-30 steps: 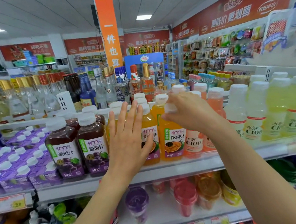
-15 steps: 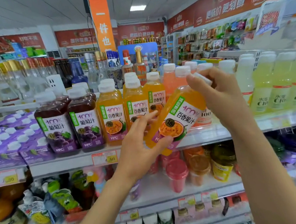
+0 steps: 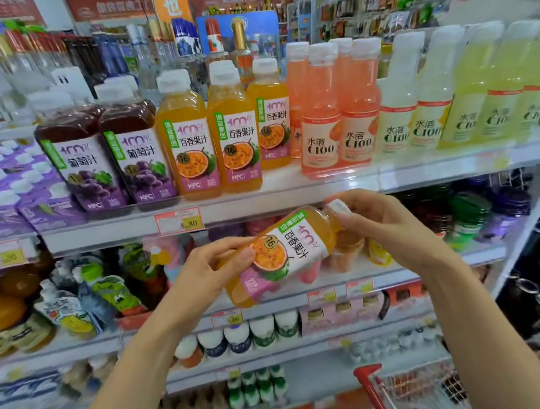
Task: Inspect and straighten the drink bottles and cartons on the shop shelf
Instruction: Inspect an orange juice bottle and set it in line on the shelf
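Passion-fruit juice bottle (image 3: 278,254): held tilted in front of the shelf (image 3: 294,199), just below its edge. Your left hand (image 3: 209,266) grips the lower body; your right hand (image 3: 382,225) pinches the cap (image 3: 339,206). Full, smooth plastic, so probably weighty and slick; hold the labelled body. Label reads "100%", "百香果汁", "16".

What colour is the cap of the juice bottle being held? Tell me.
White cap on the tilted orange bottle; the head view shows it.

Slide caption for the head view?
Tilted orange juice bottle held in front of the drinks shelf, left hand at its base, right hand at its cap.
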